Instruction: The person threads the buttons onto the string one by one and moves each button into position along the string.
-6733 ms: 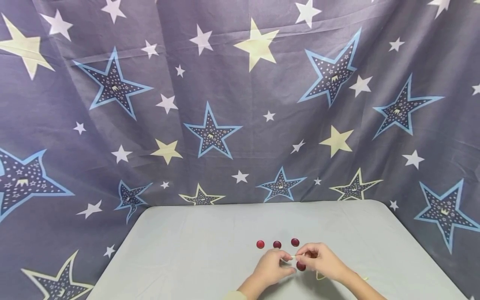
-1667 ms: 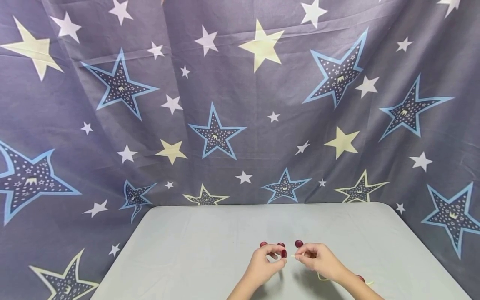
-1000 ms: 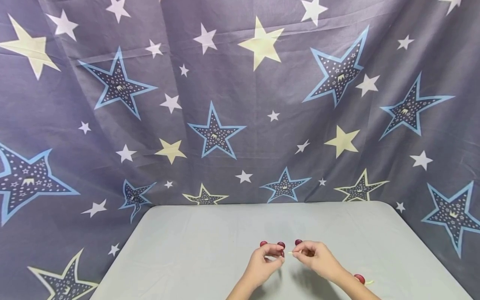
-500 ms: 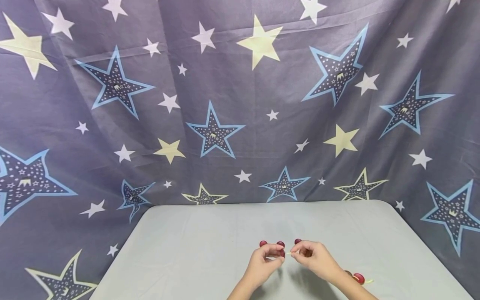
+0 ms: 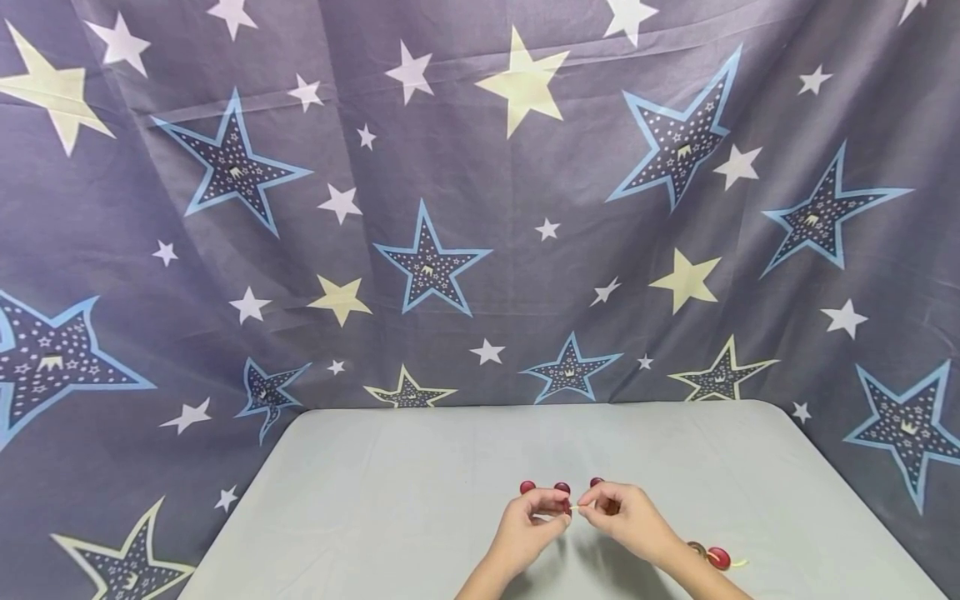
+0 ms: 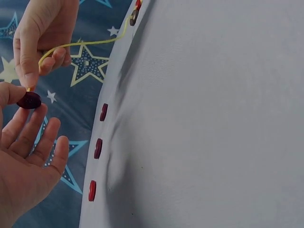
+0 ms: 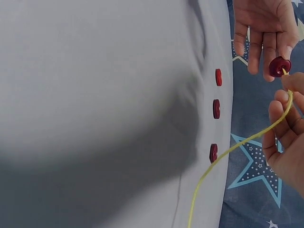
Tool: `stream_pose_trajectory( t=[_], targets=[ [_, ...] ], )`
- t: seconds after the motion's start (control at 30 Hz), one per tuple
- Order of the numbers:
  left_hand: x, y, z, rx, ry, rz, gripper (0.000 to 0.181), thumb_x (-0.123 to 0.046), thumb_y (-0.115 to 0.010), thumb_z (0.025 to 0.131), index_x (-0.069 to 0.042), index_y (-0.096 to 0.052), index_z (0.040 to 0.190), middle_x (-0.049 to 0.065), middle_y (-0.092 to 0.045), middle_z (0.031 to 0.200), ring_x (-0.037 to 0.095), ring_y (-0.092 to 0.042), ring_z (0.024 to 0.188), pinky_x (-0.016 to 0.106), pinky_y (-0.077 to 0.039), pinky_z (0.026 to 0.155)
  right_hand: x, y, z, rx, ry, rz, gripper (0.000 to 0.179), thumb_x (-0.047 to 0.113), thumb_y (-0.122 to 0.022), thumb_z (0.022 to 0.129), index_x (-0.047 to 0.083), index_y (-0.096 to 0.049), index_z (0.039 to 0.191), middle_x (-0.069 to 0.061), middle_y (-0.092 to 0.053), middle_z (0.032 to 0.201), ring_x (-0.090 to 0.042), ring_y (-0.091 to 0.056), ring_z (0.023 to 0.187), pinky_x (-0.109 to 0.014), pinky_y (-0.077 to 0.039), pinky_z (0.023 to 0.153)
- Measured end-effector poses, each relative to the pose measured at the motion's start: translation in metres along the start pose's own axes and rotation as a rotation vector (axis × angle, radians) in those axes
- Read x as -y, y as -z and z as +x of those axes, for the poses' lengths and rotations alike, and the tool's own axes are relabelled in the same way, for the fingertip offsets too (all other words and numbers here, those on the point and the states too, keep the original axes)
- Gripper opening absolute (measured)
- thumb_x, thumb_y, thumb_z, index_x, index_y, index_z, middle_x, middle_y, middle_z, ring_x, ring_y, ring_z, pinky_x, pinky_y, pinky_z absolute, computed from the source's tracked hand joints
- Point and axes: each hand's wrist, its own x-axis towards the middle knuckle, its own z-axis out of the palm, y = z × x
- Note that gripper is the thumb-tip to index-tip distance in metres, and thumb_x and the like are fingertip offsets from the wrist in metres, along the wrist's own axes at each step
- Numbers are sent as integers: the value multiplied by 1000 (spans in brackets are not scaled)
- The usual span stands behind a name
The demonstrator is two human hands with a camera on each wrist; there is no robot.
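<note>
My left hand (image 5: 521,529) pinches a dark red button (image 7: 277,67) on edge between thumb and fingertips, just above the table. Facing it, my right hand (image 5: 630,517) pinches a yellow string (image 7: 247,138) close to its end. In the right wrist view the string's tip meets the hole in the button's face; how far it goes in is hidden. The string trails from my right hand towards a red button (image 5: 718,557) and a brownish button (image 5: 697,547) threaded on it, lying by my right forearm.
Three loose buttons lie in a row beyond my hands: a red one (image 6: 92,191), a dark red one (image 6: 98,148) and another dark red one (image 6: 103,112). The pale table (image 5: 375,500) ends at a star-patterned curtain (image 5: 480,208).
Earlier both hands were at the string's end; since then my left hand has picked up a button. My right hand has moved left, closing the gap between string tip and button.
</note>
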Motion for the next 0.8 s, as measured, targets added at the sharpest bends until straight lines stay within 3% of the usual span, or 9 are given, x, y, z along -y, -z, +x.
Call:
stream_pose_trajectory(
  t=[0.1, 0.23, 0.8],
  targets=[
    [14, -1, 5, -7, 2, 3, 26, -5, -66, 80, 4, -64, 105, 19, -68, 97, -2, -58, 80, 15, -47, 66, 0, -1, 0, 1, 5, 1, 6, -6, -66, 79, -1, -67, 82, -12, -52, 57, 5, -41, 55, -18, -39, 46],
    [21, -1, 8, -8, -8, -11, 27, -9, -68, 80, 0, -66, 104, 15, -69, 96, -2, -58, 80, 16, -48, 66, -1, -1, 1, 6, 14, 2, 9, -7, -66, 78, 0, -67, 82, -12, -52, 57, 5, -41, 55, -19, -40, 47],
    [20, -1, 8, 5, -12, 1, 26, -10, -68, 80, -2, -67, 104, 16, -69, 96, -2, -58, 80, 16, -47, 65, 1, 0, -1, 41, -15, -2, 5, -4, -64, 81, 0, -66, 83, -11, -53, 59, 5, -42, 56, -19, -40, 48]
  ],
)
